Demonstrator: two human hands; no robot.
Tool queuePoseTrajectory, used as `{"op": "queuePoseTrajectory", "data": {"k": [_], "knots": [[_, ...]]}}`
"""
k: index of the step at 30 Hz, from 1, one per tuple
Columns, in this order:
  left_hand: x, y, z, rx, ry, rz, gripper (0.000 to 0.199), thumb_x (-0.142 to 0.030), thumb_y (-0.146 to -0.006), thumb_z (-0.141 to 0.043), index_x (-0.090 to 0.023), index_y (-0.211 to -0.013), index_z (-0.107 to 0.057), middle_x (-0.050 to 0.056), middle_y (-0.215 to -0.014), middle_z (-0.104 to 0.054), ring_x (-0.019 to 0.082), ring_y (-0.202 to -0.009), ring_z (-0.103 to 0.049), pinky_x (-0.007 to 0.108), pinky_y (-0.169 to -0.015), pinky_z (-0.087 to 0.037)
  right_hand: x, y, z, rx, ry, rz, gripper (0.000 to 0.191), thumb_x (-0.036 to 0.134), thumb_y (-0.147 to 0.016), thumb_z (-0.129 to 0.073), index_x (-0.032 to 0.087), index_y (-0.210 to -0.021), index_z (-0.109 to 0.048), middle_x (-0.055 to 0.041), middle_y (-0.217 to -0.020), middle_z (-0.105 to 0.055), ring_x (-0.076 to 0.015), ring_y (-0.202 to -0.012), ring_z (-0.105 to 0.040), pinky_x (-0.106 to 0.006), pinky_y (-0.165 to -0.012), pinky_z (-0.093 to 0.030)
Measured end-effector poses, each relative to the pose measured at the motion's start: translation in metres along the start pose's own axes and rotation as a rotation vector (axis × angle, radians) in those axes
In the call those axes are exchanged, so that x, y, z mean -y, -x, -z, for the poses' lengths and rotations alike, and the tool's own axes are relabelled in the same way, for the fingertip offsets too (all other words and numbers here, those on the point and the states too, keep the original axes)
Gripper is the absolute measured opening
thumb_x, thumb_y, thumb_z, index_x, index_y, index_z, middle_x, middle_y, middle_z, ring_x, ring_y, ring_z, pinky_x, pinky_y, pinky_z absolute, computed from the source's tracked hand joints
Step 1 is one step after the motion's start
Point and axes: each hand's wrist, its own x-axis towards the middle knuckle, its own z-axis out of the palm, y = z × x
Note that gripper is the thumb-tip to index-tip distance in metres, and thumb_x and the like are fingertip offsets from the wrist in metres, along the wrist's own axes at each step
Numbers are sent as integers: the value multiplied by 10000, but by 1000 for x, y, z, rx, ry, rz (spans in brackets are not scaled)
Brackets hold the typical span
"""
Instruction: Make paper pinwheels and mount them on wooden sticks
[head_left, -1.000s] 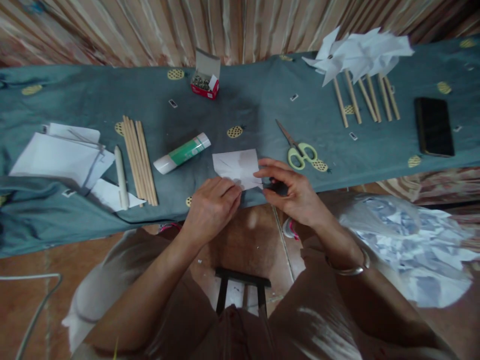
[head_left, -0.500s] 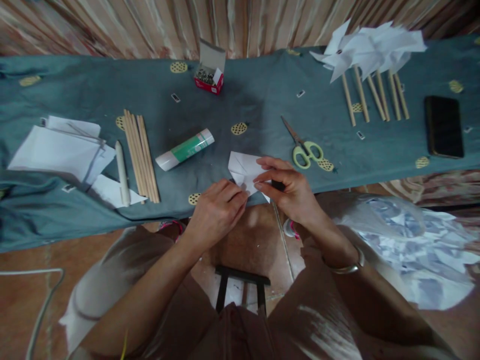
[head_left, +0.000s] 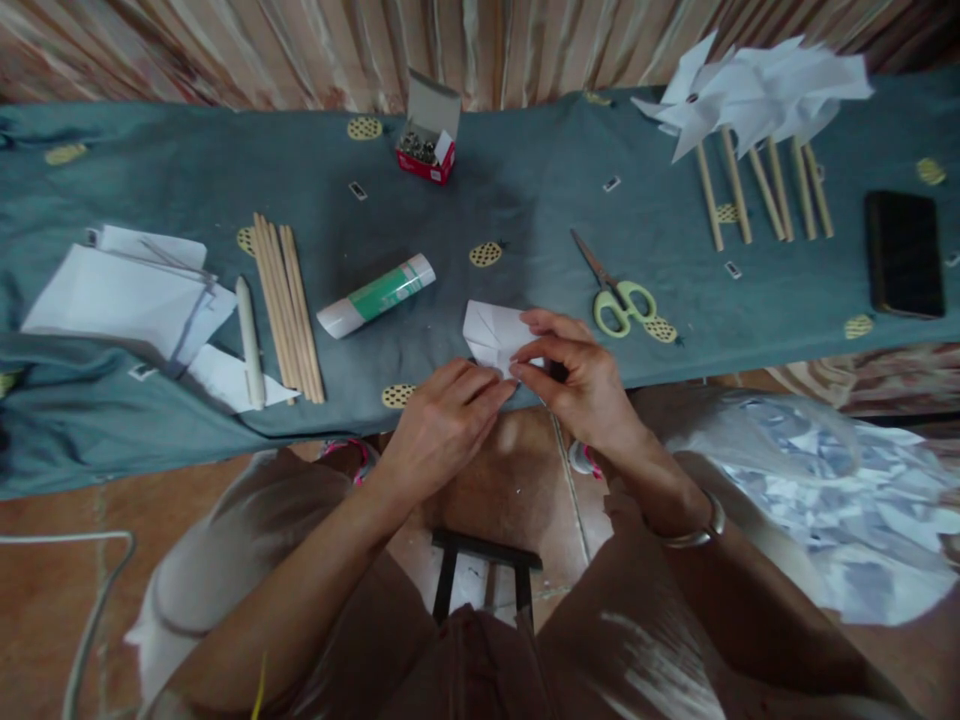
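Note:
A small folded piece of white paper (head_left: 491, 332) lies at the table's near edge, between my hands. My left hand (head_left: 448, 415) closes on its lower corner, fingers bent together. From the other side my right hand (head_left: 574, 370) grips the paper, thumb and fingertips pinching it near its lower right part. The fingers hide much of the paper's near side. To the right of it are scissors (head_left: 616, 295) with light green handles, blades pointing away. A green and white glue stick (head_left: 379, 295) rests to the left.
Wooden sticks (head_left: 281, 310), a white pen-like tool (head_left: 250, 345) and white paper sheets (head_left: 112, 300) lie left. Behind stands an open red box (head_left: 425, 160) of small metal pieces. Paper pinwheels (head_left: 757, 95) and a black phone (head_left: 905, 253) are right. A bag of paper scraps (head_left: 847, 490) sits below.
My fingertips have drawn closer together at the paper's lower edge, and the corner that stuck out below my right hand no longer shows. The whole view has shifted slightly.

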Motion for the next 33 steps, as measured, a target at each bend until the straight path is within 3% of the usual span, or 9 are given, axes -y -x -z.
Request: {"op": "queuePoseTrajectory", "data": {"k": [24, 33], "knots": [[1, -1, -4, -4, 36, 6, 150, -127, -940, -527, -119, -1013, -658, 87, -929, -690, 185, -837, -596, 318, -727, -558, -3, 1, -3, -24, 2, -3, 51, 216, -793, -696, 240, -836, -712, -49, -1226, -634, -255, -1117, -593, -492, -1007, -491], [2, 0, -4, 6, 56, 18, 151, -118, -927, -545, -110, -1023, -661, 85, -935, -692, 191, -852, -592, 325, -737, -566, -4, 4, -6, -38, 2, 34, 139, 203, -822, -657, 271, -914, -737, -25, -1270, -613, -243, -1109, -589, -487, -998, -499]]}}
